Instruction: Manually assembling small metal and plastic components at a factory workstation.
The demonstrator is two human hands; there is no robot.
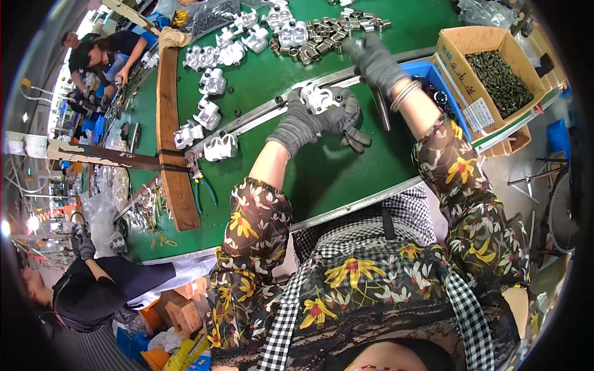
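My left hand, in a grey knit glove, is closed around a shiny silver metal casting with round openings, held above the green tabletop. Some of its gloved fingers hang down past the casting. My right hand, gloved alike, reaches toward the far side, close to a pile of short metal sleeves. Its fingertips are blurred, so whether they hold a sleeve does not show. Under the right wrist is a dark metal rod. Similar castings stand in a loose row on the left and behind.
A metal rail crosses the table. Pliers lie beside a wooden beam on the left. At right sit a blue bin with black parts and a cardboard box of small dark pieces. Co-workers are at left.
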